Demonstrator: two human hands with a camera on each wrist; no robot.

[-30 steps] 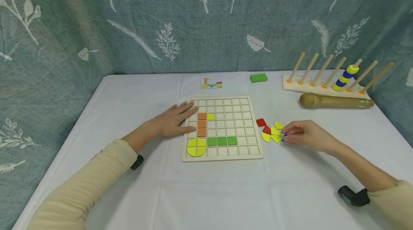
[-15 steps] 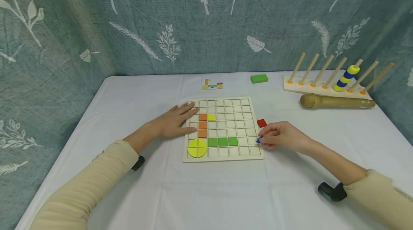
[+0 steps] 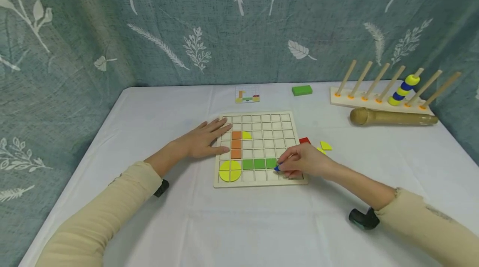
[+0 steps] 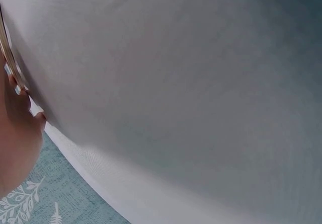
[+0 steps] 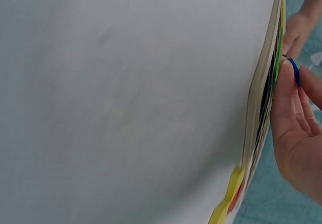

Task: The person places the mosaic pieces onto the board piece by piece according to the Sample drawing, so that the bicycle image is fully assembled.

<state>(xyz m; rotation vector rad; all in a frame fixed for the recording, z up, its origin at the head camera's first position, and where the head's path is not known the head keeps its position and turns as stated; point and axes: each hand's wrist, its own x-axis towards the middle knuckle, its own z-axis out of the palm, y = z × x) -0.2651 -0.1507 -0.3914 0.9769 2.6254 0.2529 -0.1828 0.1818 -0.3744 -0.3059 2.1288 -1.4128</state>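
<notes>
Our right hand (image 3: 304, 161) has moved leftward, pinching the blue piece (image 3: 277, 168), likely light, stiff and best held by its edges, over the board (image 3: 258, 143) where our left hand (image 3: 202, 141) rests spread out.

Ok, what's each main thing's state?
Pale wooden grid board, partly filled
Small blue piece, pinched by right hand
Left hand, fingers extended, at board edge
Pale wooden peg rack, one peg holding rings
Green rectangular block, lying flat
Brown knobbed rod, lying down
White printed card, flat
</notes>
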